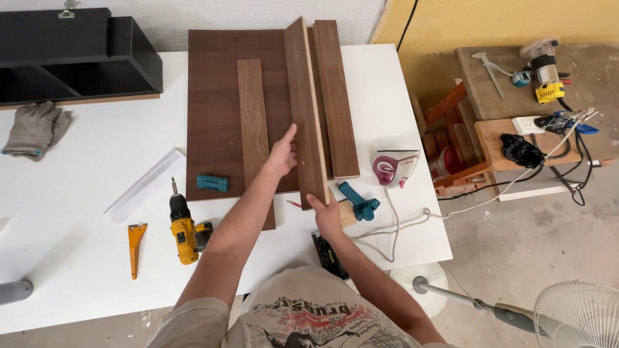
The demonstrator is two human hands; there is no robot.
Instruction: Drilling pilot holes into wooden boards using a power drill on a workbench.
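A long brown wooden board (305, 96) stands on its edge, running away from me over a large brown panel (216, 96). My left hand (283, 154) presses flat against the board's left face. My right hand (324, 212) grips its near end from below. A narrow brown strip (252, 122) lies flat on the panel to the left. Another brown board (335, 90) lies flat just right of the upright one.
On the white table (84, 180) lie a yellow cordless drill (184, 229), an orange scraper (135, 245), a teal block (213, 183), a teal clamp (359, 201), a small corded iron (390, 169), grey gloves (35, 129) and a black shelf unit (77, 55). A fan (574, 316) stands at right.
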